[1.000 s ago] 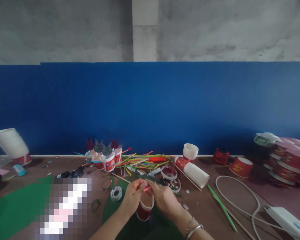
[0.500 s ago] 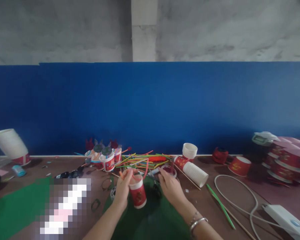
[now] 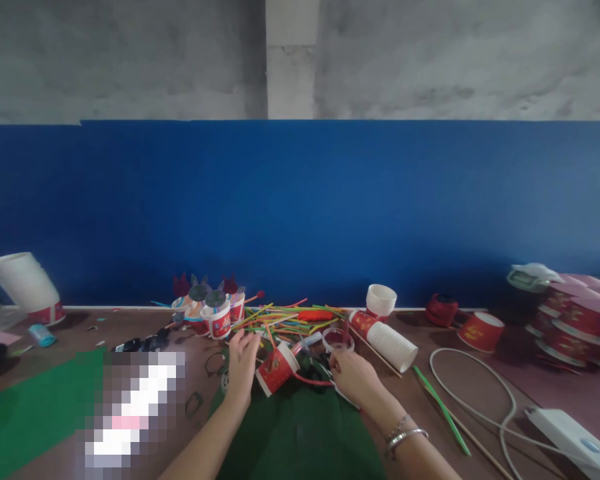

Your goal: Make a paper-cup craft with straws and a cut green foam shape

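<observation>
A red paper cup (image 3: pixel 275 371) with a white rim lies tilted on a dark green sheet (image 3: pixel 300 433), its mouth toward the upper right. A red pipe cleaner (image 3: pixel 313 382) curves out from the cup's mouth, and an orange one (image 3: pixel 270 335) sticks up behind it. Just left of the cup is my left hand (image 3: pixel 242 365), open with its fingers apart. My right hand (image 3: pixel 355 375) is closed on what look like scissors (image 3: pixel 347 397); a thin pale blade shows below the fingers, the rest being mostly hidden. A clear round tub (image 3: pixel 338 340) stands behind my right hand.
Several decorated cups (image 3: pixel 215 320) stand back left, beside a pile of coloured pipe cleaners (image 3: pixel 285 315). Stacked white cups (image 3: pixel 393 347) lie on the right. Further right are a looping cable (image 3: pixel 433 360), a white power strip (image 3: pixel 570 440) and stacked red cups (image 3: pixel 580 327).
The cup has gone from upright in my left hand to lying tilted, and my left hand has let go. My right hand has lowered and closed on the scissors.
</observation>
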`<state>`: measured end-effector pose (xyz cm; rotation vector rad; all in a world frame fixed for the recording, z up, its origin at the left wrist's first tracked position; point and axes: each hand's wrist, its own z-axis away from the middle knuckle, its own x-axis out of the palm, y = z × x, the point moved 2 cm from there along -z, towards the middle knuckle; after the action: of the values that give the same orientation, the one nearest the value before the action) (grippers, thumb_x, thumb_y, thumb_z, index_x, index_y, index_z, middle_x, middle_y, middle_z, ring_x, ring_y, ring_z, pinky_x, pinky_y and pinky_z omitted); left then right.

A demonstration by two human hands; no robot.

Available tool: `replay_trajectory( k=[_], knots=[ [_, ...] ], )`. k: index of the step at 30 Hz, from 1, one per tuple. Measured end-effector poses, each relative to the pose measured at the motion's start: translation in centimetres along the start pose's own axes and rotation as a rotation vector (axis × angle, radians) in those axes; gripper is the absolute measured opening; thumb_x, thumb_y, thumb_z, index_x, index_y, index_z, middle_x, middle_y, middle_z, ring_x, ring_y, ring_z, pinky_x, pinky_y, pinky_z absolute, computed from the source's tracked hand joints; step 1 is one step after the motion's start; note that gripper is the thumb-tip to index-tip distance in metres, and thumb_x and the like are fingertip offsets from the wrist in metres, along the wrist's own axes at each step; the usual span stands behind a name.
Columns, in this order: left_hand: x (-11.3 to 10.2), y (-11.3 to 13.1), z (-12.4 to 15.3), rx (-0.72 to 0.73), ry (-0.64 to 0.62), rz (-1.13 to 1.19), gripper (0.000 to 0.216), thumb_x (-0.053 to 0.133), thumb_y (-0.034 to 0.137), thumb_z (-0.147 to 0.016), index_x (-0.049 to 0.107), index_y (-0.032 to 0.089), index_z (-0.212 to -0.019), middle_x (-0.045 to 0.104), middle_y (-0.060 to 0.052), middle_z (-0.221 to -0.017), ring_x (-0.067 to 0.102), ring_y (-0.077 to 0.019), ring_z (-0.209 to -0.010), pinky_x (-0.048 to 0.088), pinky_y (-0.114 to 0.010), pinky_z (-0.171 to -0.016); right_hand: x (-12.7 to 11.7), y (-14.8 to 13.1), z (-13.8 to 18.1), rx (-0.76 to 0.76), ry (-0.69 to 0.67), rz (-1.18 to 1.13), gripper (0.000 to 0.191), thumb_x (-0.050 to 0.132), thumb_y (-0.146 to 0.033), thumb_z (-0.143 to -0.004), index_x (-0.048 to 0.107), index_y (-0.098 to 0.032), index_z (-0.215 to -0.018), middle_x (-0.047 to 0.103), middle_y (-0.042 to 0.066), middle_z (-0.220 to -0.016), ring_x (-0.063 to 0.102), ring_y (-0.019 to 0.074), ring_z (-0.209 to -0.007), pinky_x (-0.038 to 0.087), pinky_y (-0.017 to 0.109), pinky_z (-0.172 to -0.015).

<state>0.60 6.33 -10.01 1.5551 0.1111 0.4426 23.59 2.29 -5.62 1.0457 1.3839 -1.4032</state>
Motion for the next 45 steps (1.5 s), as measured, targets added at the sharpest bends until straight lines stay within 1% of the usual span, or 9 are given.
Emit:
replay_trajectory(
  k=[4, 8, 14, 20, 26, 32, 35, 39, 45],
  knots=[
    [1.1, -0.4, 1.1, 0.031, -0.230, -0.189, 0.095, 0.076, 0.039, -0.060, 0.029, 0.010, -0.137, 0.053, -0.024, -0.126, 0.060, -0.0288, -0.105, 0.044, -0.037, -0.091, 0.2, -0.2, -0.1, -0.051, 0.004, -0.044, 0.024, 0.050, -0.010, -0.075, 0.067, -0.020, -0.088, 0.071, 0.007, -0.087, 0.064, 0.0228, -0.086, 0.038, 0.027, -0.066],
    [1.1, -0.1, 2.2, 0.129, -0.350, -0.421, 0.110, 0.078, 0.038, -0.056, 0.015, 0.015, -0.144, 0.066, -0.015, -0.108, 0.065, -0.0304, -0.093, 0.045, -0.037, -0.082, 0.1, -0.1, -0.3, -0.055, 0.070, -0.067, 0.025, 0.046, -0.010, -0.078, 0.066, -0.019, -0.091, 0.071, 0.008, -0.093, 0.064, 0.0220, -0.088, 0.038, 0.027, -0.070],
    [-0.3, 1.4, 1.8, 0.292, -0.106, -0.627, 0.093, 0.071, 0.040, -0.065, 0.025, 0.016, -0.143, 0.051, -0.018, -0.133, 0.049, -0.0346, -0.120, 0.039, -0.039, -0.093, -0.7, -1.2, 0.5, -0.128, 0.057, -0.094, 0.023, 0.048, -0.012, -0.074, 0.068, -0.020, -0.080, 0.071, 0.005, -0.082, 0.063, 0.0196, -0.077, 0.038, 0.025, -0.064],
    [-0.1, 0.9, 1.5, 0.440, -0.057, -0.720, 0.083, 0.064, 0.034, -0.070, 0.025, 0.012, -0.140, 0.038, -0.021, -0.141, 0.038, -0.0337, -0.129, 0.033, -0.042, -0.103, 0.4, -3.6, 3.7, -0.429, -0.302, -0.140, 0.023, 0.067, -0.024, -0.062, 0.071, -0.020, -0.084, 0.071, 0.004, -0.083, 0.063, 0.0198, -0.077, 0.042, 0.023, -0.063],
    [0.0, 0.3, 1.5, 0.591, -0.027, -0.814, 0.074, 0.059, 0.031, -0.074, 0.027, 0.011, -0.138, 0.041, -0.022, -0.136, 0.040, -0.0359, -0.126, 0.036, -0.048, -0.101, 0.2, -6.5, 6.0, -0.292, -0.312, 0.146, 0.052, 0.080, -0.030, -0.055, 0.068, -0.006, -0.100, 0.066, 0.021, -0.100, 0.061, 0.0357, -0.093, 0.047, 0.037, -0.077],
    [0.2, 0.3, 2.1, 0.741, 0.046, -0.891, 0.068, 0.058, 0.025, -0.074, 0.033, 0.010, -0.135, 0.044, -0.023, -0.133, 0.040, -0.0378, -0.124, 0.032, -0.051, -0.102, 1.0, -7.3, 6.5, -0.315, -0.318, 0.101, 0.046, 0.065, -0.012, -0.060, 0.062, -0.002, -0.106, 0.063, 0.023, -0.105, 0.060, 0.0354, -0.097, 0.045, 0.036, -0.078],
    [0.4, 0.8, 2.7, 0.911, 0.033, -0.842, 0.060, 0.055, 0.019, -0.076, 0.035, 0.013, -0.133, 0.044, -0.020, -0.132, 0.038, -0.0358, -0.125, 0.032, -0.054, -0.101, 1.4, -6.7, 6.0, -0.298, -0.265, -0.008, 0.043, 0.055, -0.006, -0.061, 0.061, -0.010, -0.104, 0.067, 0.015, -0.098, 0.063, 0.0281, -0.093, 0.043, 0.029, -0.072],
    [0.5, 1.6, 4.1, 1.038, -0.141, -0.719, 0.047, 0.048, 0.014, -0.082, 0.040, 0.018, -0.127, 0.048, -0.015, -0.126, 0.042, -0.0304, -0.122, 0.035, -0.052, -0.100, 0.9, -5.8, 4.6, -0.218, -0.180, -0.113, 0.035, 0.052, -0.009, -0.066, 0.061, -0.014, -0.099, 0.069, 0.010, -0.091, 0.064, 0.0244, -0.088, 0.040, 0.027, -0.068],
    [1.5, 1.5, 7.1, 1.029, -0.760, -0.707, 0.063, 0.051, 0.015, -0.079, 0.027, 0.020, -0.137, 0.044, -0.016, -0.134, 0.041, -0.0293, -0.124, 0.038, -0.049, -0.102, 0.1, -4.5, 2.6, -0.156, -0.017, -0.221, 0.030, 0.047, -0.009, -0.072, 0.061, -0.011, -0.098, 0.069, 0.015, -0.095, 0.064, 0.0243, -0.088, 0.040, 0.029, -0.071]
  ],
)
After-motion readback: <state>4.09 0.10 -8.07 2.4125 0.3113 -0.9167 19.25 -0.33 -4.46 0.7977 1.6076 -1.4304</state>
